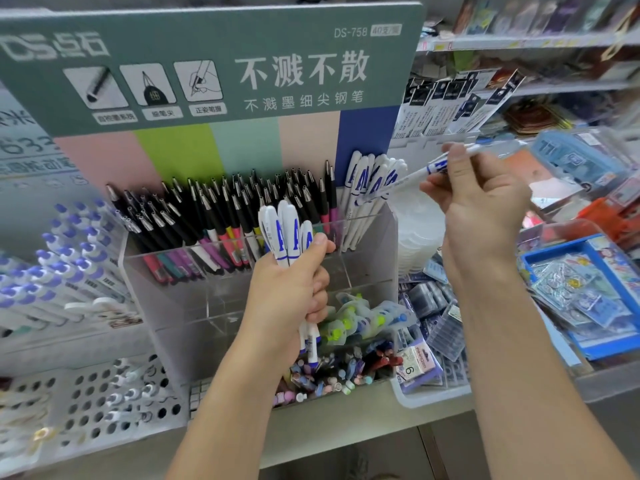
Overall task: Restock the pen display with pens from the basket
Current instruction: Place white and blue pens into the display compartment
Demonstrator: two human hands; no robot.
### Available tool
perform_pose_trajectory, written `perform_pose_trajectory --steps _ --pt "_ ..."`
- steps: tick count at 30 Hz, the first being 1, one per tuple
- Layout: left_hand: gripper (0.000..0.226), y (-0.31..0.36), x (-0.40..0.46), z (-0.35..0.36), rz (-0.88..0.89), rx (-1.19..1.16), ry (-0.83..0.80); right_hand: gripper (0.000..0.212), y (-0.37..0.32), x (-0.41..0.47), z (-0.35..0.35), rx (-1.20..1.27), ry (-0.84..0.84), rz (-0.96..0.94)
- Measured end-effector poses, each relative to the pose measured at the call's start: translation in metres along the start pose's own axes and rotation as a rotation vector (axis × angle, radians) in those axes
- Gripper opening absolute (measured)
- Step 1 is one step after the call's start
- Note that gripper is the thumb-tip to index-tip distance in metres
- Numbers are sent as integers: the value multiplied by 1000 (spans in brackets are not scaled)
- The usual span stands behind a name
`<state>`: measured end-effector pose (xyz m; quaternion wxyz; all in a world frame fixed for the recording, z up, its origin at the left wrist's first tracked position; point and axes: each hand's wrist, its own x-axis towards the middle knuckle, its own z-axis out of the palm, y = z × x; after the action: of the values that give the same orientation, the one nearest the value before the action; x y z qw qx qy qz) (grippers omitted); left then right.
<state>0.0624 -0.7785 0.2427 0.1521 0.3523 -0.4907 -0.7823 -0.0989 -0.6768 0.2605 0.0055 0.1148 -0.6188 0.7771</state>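
Note:
A clear acrylic pen display (367, 258) stands on the shelf under a green header board. Its left part is packed with black-capped pens (221, 209); its right compartment holds several white pens with blue lettering (367, 181). My left hand (294, 289) is closed around a bunch of the same white pens (287, 233), caps up, in front of the display. My right hand (474, 202) pinches a single white pen (415, 176), tilted, its lower end pointing at the right compartment. No basket shows clearly in this view.
Left of the display are rows of blue-capped white pens (65, 244) and a perforated white tray (97, 403). Small colourful items fill the display's lower bin (349, 368). To the right lie packets of refills (440, 327) and a blue box of packaged goods (595, 292).

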Motion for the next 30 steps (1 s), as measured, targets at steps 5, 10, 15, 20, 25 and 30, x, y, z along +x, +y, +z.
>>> perform_pose_trajectory --steps 5,10,15,20,25,30 --pt "21 0 -4 3 0 -52 -1 12 15 7 6 -294 -77 -161" --pt "6 0 -4 5 -12 -136 4 12 24 6 11 -432 -144 -229" --pt "3 0 -4 7 -6 -165 -22 23 33 2 10 -577 -94 -326" --pt "11 -2 -5 9 11 -128 -48 36 36 4 6 -418 -48 -146" --pt "24 -4 -4 11 4 -136 -71 17 9 -39 5 -337 18 -41" --pt "22 -6 -2 17 -9 -114 -110 17 -4 -69 13 -148 -412 409"
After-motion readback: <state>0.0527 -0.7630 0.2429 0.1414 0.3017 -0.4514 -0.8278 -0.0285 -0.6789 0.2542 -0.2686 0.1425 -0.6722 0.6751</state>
